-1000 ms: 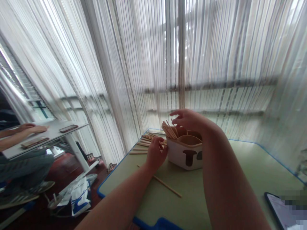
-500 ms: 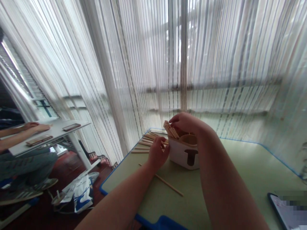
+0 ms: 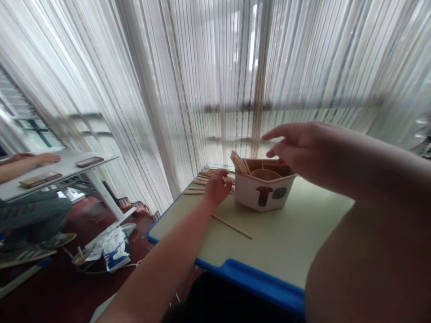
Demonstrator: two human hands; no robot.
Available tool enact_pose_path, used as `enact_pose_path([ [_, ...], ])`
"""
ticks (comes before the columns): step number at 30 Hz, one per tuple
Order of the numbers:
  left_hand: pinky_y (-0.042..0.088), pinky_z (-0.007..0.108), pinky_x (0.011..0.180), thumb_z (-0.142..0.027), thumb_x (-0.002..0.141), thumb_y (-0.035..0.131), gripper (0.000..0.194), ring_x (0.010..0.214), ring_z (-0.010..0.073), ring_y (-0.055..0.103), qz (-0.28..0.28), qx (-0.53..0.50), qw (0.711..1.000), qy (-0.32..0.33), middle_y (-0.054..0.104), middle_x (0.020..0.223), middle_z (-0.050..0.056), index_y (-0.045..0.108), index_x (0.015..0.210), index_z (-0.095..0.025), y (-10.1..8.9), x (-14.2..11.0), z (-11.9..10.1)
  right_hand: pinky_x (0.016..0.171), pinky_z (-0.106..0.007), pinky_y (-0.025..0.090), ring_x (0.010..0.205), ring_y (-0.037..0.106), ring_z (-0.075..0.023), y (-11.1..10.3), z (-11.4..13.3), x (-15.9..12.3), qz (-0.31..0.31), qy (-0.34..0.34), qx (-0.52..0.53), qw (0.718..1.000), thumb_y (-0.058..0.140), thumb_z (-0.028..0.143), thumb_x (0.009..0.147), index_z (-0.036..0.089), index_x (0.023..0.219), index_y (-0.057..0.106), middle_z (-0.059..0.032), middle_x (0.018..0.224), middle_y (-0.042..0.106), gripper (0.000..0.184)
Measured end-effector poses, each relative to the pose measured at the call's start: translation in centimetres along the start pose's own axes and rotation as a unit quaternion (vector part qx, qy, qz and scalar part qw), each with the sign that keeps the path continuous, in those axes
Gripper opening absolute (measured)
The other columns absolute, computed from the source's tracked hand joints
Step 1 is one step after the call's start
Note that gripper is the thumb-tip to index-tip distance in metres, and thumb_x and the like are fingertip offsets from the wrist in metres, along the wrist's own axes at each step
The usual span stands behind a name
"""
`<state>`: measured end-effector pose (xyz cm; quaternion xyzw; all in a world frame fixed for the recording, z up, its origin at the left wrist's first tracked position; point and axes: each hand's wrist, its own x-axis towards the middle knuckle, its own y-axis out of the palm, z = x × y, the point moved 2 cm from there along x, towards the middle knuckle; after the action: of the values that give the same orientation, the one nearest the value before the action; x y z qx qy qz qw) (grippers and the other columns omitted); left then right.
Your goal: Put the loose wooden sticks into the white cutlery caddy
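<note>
A white holder (image 3: 247, 195) with brown inner compartments and dark shapes on its front stands on the table. A bundle of wooden chopsticks (image 3: 239, 162) leans upright in its left compartment. Above the holder's right side, my right hand (image 3: 296, 141) is raised, fingers apart and nothing in them. Just left of the holder, my left hand (image 3: 218, 186) rests low with loosely bent fingers, and I see nothing held in it. Behind it, more chopsticks (image 3: 198, 181) lie on the tabletop, partly hidden by that hand. One single chopstick (image 3: 232, 226) lies nearer to me.
The pale green table (image 3: 269, 242) has a blue edge. Sheer striped curtains (image 3: 215, 80) hang right behind it. To the left, another person's hands (image 3: 47, 158) rest on a white table (image 3: 72, 170). A white and blue bag (image 3: 116, 251) is on the floor.
My right hand has come off the chopstick bundle and moved up and right, away from the holder's left compartment. My left hand stays beside the holder. The view has shifted slightly.
</note>
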<state>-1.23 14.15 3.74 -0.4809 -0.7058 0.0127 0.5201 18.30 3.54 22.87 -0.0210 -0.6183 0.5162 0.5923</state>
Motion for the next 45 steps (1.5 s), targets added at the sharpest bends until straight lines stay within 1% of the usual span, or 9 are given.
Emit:
enact_pose_path([
  [3,0.044,0.026,0.065,-0.018,0.071,0.054,0.016,0.063,0.0116,0.054,0.014,-0.002,0.999,-0.050,0.059,0.077,0.000,0.054,0.088,-0.018,-0.3,0.7,1.3,0.059,-0.031,0.044,0.058,0.059,-0.0192,-0.7,4.2,-4.3,0.031,0.013,-0.136,0.990,0.053,0.024,0.075,0.026,0.099,0.066,-0.0015,0.064,0.064,0.027],
  [5,0.044,0.026,0.064,-0.021,0.072,0.054,0.016,0.065,0.0127,0.056,0.008,-0.029,0.996,-0.089,0.060,0.073,0.000,0.056,0.087,-0.018,-0.5,1.1,2.1,0.056,-0.030,0.042,0.062,0.061,-0.0193,1.6,5.1,-7.5,0.090,0.040,-0.130,0.987,0.047,0.029,0.081,0.026,0.105,0.062,-0.0027,0.072,0.066,0.029],
  [10,0.045,0.025,0.062,-0.026,0.077,0.049,0.020,0.061,0.0123,0.059,0.000,-0.126,0.972,-0.199,0.063,0.072,0.001,0.057,0.092,-0.014,-1.0,1.3,3.0,0.085,-0.031,0.041,0.103,0.054,-0.0232,10.7,2.2,-15.2,0.190,0.119,-0.095,0.970,0.046,0.027,0.083,0.017,0.116,0.057,-0.0116,0.116,0.059,0.036],
  [15,0.046,0.028,0.072,-0.024,0.076,0.052,0.025,0.070,0.0138,0.060,0.000,-0.054,0.984,-0.168,0.065,0.083,0.005,0.058,0.098,-0.014,-2.7,-1.0,2.0,0.091,-0.034,0.037,0.101,0.053,-0.0236,14.1,-0.3,-18.0,0.188,0.165,-0.096,0.963,0.039,0.028,0.088,0.016,0.096,0.065,-0.0127,0.107,0.061,0.030],
  [23,0.045,0.028,0.077,-0.028,0.079,0.050,0.025,0.082,0.0165,0.060,0.013,0.056,0.986,-0.154,0.065,0.089,0.008,0.060,0.098,-0.014,-6.4,-5.9,2.3,0.074,-0.031,0.045,0.080,0.063,-0.0201,12.3,-1.6,-18.3,0.044,0.285,0.067,0.955,0.035,0.035,0.088,0.017,0.093,0.057,-0.0102,0.089,0.066,0.029],
  [28,0.045,0.029,0.081,-0.025,0.080,0.047,0.024,0.088,0.0180,0.060,0.112,0.125,0.974,-0.153,0.066,0.097,0.010,0.064,0.096,-0.015,-6.1,-6.8,1.4,0.060,-0.027,0.046,0.061,0.063,-0.0155,10.8,-1.2,-19.0,-0.109,0.338,0.182,0.917,0.038,0.047,0.086,0.016,0.093,0.052,-0.0083,0.082,0.067,0.035],
  [32,0.043,0.033,0.085,-0.021,0.079,0.047,0.025,0.096,0.0218,0.059,0.159,0.156,0.965,-0.140,0.066,0.101,0.010,0.067,0.094,-0.018,-5.8,-7.3,0.6,0.057,-0.027,0.048,0.058,0.063,-0.0166,10.2,-0.6,-19.3,-0.143,0.354,0.184,0.906,0.041,0.049,0.085,0.015,0.099,0.053,-0.0092,0.080,0.066,0.038],
  [39,0.041,0.037,0.089,-0.024,0.081,0.044,0.029,0.100,0.0257,0.056,0.186,0.208,0.956,-0.091,0.063,0.103,0.014,0.068,0.095,-0.017,-5.9,-7.7,-0.6,0.065,-0.030,0.052,0.068,0.065,-0.0173,9.9,-0.4,-18.7,-0.251,0.327,0.225,0.883,0.046,0.041,0.084,0.015,0.103,0.053,-0.0092,0.089,0.065,0.033],
  [45,0.040,0.036,0.090,-0.023,0.079,0.048,0.028,0.101,0.0247,0.055,0.191,0.226,0.952,-0.082,0.062,0.105,0.013,0.064,0.101,-0.016,-5.6,-7.4,-1.0,0.066,-0.031,0.052,0.073,0.063,-0.0153,3.5,-1.0,-12.7,-0.463,0.194,0.192,0.843,0.050,0.034,0.083,0.015,0.097,0.058,-0.0062,0.087,0.065,0.025],
])
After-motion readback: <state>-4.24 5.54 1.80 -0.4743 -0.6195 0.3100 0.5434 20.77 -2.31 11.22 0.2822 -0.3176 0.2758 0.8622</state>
